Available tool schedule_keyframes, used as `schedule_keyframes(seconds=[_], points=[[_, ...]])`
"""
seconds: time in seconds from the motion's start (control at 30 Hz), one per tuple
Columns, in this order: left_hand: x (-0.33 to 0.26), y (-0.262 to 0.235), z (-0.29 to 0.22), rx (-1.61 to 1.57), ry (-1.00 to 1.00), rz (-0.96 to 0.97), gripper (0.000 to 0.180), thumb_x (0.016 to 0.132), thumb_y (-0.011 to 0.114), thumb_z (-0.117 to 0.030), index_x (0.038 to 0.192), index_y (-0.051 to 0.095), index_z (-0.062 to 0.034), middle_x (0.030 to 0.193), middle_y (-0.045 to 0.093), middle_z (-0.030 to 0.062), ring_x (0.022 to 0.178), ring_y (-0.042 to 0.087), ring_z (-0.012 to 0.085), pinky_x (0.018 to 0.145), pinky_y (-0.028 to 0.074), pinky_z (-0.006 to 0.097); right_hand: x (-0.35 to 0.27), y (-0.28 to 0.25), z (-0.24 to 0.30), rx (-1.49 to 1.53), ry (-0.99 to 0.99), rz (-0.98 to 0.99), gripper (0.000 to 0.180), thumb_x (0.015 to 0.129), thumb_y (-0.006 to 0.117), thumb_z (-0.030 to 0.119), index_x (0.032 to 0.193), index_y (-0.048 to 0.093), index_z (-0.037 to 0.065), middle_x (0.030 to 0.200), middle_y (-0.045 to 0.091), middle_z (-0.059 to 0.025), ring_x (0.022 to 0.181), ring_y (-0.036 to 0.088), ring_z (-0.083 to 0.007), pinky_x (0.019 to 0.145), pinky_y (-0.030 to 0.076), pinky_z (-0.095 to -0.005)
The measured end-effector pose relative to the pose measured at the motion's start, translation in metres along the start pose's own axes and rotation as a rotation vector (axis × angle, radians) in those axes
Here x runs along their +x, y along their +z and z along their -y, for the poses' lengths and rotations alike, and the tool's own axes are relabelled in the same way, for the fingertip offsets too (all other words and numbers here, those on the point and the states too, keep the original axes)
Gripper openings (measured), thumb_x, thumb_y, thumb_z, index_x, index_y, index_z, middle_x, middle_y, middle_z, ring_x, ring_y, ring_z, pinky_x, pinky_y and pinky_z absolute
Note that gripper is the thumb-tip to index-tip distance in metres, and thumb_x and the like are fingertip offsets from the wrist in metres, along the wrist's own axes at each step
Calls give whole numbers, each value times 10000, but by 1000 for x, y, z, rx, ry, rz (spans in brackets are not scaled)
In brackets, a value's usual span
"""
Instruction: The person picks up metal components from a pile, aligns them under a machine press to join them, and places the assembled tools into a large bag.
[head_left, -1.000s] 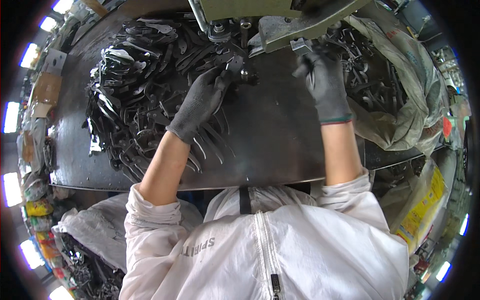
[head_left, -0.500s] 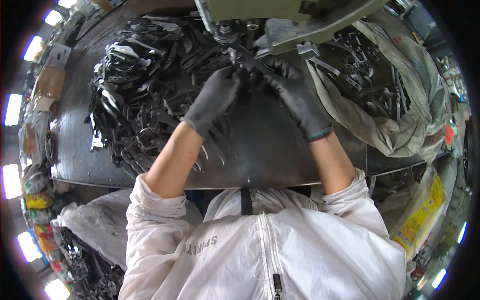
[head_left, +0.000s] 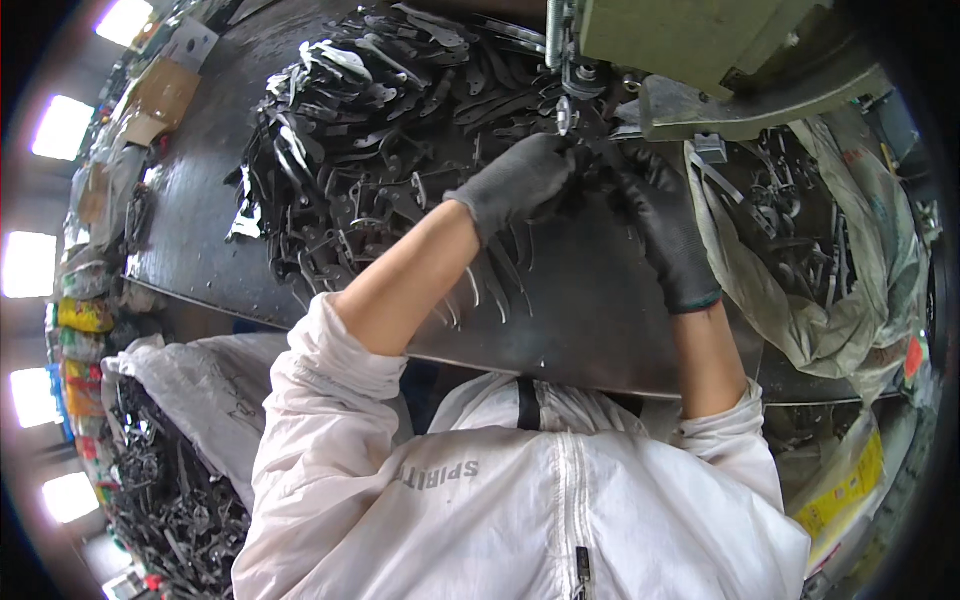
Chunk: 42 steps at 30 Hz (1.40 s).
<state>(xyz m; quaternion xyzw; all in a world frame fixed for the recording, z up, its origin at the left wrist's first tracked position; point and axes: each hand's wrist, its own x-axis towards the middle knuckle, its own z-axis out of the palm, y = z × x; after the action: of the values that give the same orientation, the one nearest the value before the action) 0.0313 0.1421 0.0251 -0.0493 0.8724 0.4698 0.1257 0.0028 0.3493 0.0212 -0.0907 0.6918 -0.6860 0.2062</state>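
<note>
My left hand [head_left: 525, 182], in a dark grey knit glove, is closed just below the metal tooling [head_left: 567, 112] of a machine. My right hand [head_left: 665, 225], gloved alike, has its fingers bent in toward the same spot. Whatever lies between the fingertips is dark and too hidden to name. Against my left forearm's far side spreads a large heap of dark, curved flat metal parts [head_left: 385, 150], some with holes and shiny faces. Several slim curved pieces [head_left: 497, 280] stick out beneath my left wrist.
The green-grey machine body [head_left: 690, 45] overhangs the dark metal table [head_left: 590, 330]. To the right, an open pale sack [head_left: 830, 335] holds more metal parts [head_left: 785, 200]. Another white sack [head_left: 215, 375] of dark parts sits below the table at left. Cardboard boxes [head_left: 165, 92] stand at far left.
The whole view has turned and shifted, so the machine and the hands appear farther right. Both hands stay beside the tooling; the left has come round slightly, its back more toward me.
</note>
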Motion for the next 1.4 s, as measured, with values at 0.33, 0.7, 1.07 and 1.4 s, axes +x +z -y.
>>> schedule_keyframes(seconds=[0.33,0.7,1.07,1.4], points=[[-18,-5,21,520,158,-280,282,999,561,-175,1177,690,1,1152,714,210,1090,683,382,943,557,453,15,-8,-41,18,73,111,280,1014,659,152,1243,652,-9,1039,704,-35,819,646,-78,708,550,-258],[-206,-273,246,1130,92,-377,456,914,597,1,1338,667,-151,1365,625,156,1245,609,356,1043,510,434,14,-10,-52,170,63,37,245,1012,675,160,1205,626,18,973,677,-21,756,643,-74,611,528,-227],[-159,-270,198,431,200,-772,298,1041,624,-135,1318,654,-29,1179,701,52,1076,633,156,966,496,311,-3,-13,-39,196,160,32,228,1030,653,150,1208,641,9,930,666,-19,675,644,-77,565,511,-213],[-105,-100,11,436,541,-481,344,1043,601,-191,1320,607,12,1098,723,159,928,702,223,836,556,354,-7,-8,-47,312,144,41,180,1031,603,82,1197,628,18,933,664,-18,696,649,-81,595,545,-223]])
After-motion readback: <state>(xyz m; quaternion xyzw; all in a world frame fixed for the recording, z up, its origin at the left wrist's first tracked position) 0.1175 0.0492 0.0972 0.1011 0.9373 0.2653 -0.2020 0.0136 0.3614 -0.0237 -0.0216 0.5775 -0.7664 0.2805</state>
